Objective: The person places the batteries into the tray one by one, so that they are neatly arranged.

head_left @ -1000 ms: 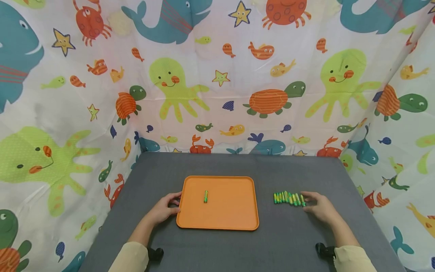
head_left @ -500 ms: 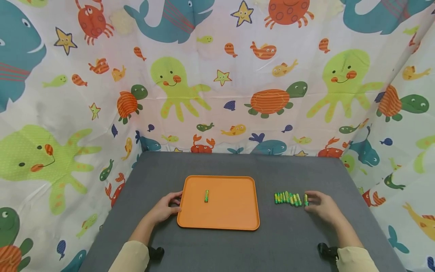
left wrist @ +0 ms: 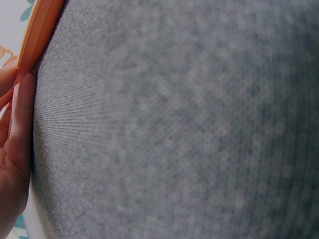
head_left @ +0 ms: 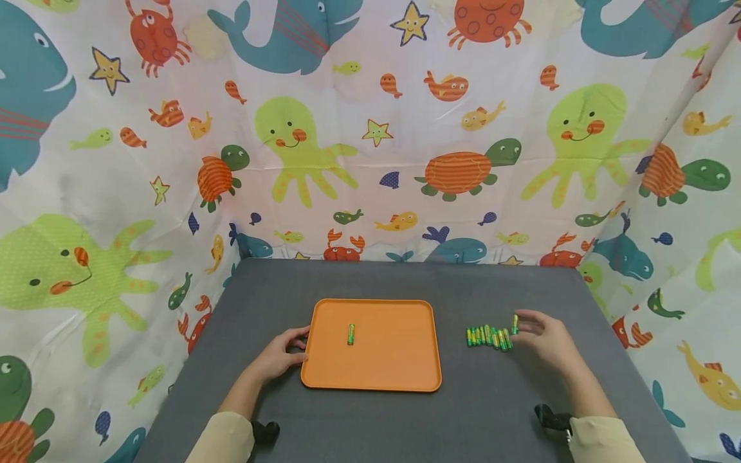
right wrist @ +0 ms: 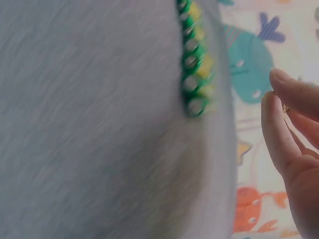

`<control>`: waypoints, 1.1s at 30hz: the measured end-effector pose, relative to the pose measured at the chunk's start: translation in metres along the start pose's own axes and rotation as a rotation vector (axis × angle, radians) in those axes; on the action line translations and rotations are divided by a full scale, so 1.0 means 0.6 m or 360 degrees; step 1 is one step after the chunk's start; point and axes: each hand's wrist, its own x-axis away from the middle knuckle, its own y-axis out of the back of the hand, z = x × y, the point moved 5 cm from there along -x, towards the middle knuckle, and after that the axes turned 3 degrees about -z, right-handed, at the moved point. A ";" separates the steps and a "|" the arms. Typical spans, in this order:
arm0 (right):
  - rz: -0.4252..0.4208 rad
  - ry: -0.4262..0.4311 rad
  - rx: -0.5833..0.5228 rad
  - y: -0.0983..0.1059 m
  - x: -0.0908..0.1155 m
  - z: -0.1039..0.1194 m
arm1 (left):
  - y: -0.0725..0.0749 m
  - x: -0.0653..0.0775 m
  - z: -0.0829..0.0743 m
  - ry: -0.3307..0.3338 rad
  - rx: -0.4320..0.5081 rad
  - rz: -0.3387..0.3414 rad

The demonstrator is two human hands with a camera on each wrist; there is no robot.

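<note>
My left hand (head_left: 278, 355) grips the left edge of an orange tray (head_left: 396, 347). In the left wrist view its thumb and fingers (left wrist: 22, 109) meet the tray's rim (left wrist: 42, 32). One green-and-yellow battery (head_left: 350, 334) lies lengthwise away from me in the tray's left half. To the right of the tray, my right hand (head_left: 543, 335) pinches another battery (head_left: 515, 324) between thumb and fingertips, raised at the right end of a row of batteries (head_left: 488, 337). In the right wrist view that row (right wrist: 192, 62) shows end-on, and the fingers mostly hide the held battery.
A grey cloth-covered table (head_left: 405, 424) carries everything. White fabric with printed sea animals (head_left: 393, 212) hangs behind and along both sides. Black wrist cameras (head_left: 552, 418) sit on both wrists, by the pale sleeves (head_left: 604, 440).
My right hand has drawn the end battery slightly away from the row, then lifted it up and back a little leftward. The left hand and the tray have stayed put.
</note>
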 end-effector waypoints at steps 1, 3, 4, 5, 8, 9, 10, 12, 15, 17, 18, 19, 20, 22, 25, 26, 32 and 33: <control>-0.0006 0.0005 -0.0002 0.000 0.001 0.009 | 0.000 0.000 0.001 0.0005 0.0001 -0.0002; -0.0002 0.0040 -0.0012 0.000 0.002 0.027 | 0.000 -0.001 0.002 0.0017 0.0011 -0.0002; 0.0002 0.0055 -0.0019 0.000 0.003 0.036 | 0.000 -0.001 0.002 0.0023 0.0015 -0.0001; 0.0009 0.0067 -0.0031 0.000 0.003 0.044 | 0.000 -0.001 0.003 0.0029 0.0017 -0.0001; 0.0028 0.0092 -0.0061 -0.003 0.003 0.066 | -0.001 0.000 0.002 0.0042 0.0009 0.0003; 0.0034 0.0099 -0.0065 -0.004 0.002 0.072 | -0.001 0.000 0.001 0.0045 0.0005 0.0004; 0.0035 0.0097 -0.0072 -0.006 0.001 0.078 | -0.001 0.000 0.001 0.0046 0.0000 0.0006; 0.0040 0.0090 -0.0090 -0.009 -0.001 0.089 | 0.000 0.002 -0.001 0.0046 -0.0008 0.0009; 0.0056 0.0105 -0.0114 -0.015 -0.005 0.106 | 0.000 0.002 -0.004 0.0040 0.0002 0.0015; 0.0069 0.0113 -0.0131 -0.020 -0.006 0.117 | 0.000 0.003 -0.004 0.0041 0.0017 0.0021; 0.0072 0.0122 -0.0134 -0.022 -0.007 0.122 | 0.000 0.002 -0.004 0.0042 0.0023 0.0023; 0.0078 0.0129 -0.0140 -0.025 -0.008 0.127 | 0.000 0.002 -0.004 0.0044 0.0033 0.0025; 0.0079 0.0124 -0.0136 -0.028 -0.009 0.130 | 0.000 0.003 -0.004 0.0047 0.0041 0.0027; 0.0080 0.0121 -0.0129 -0.034 -0.010 0.138 | 0.000 0.003 -0.004 0.0046 0.0041 0.0030; 0.0079 0.0115 -0.0106 -0.044 -0.013 0.147 | 0.000 0.004 -0.005 0.0039 0.0041 0.0033; 0.0075 0.0113 -0.0097 -0.048 -0.013 0.150 | 0.000 0.004 -0.004 0.0037 0.0041 0.0033; 0.0084 0.0163 -0.0110 -0.074 -0.018 0.172 | -0.001 0.003 -0.002 0.0033 0.0050 0.0027; 0.0090 0.0173 -0.0113 -0.079 -0.019 0.175 | -0.001 0.003 -0.001 0.0033 0.0049 0.0025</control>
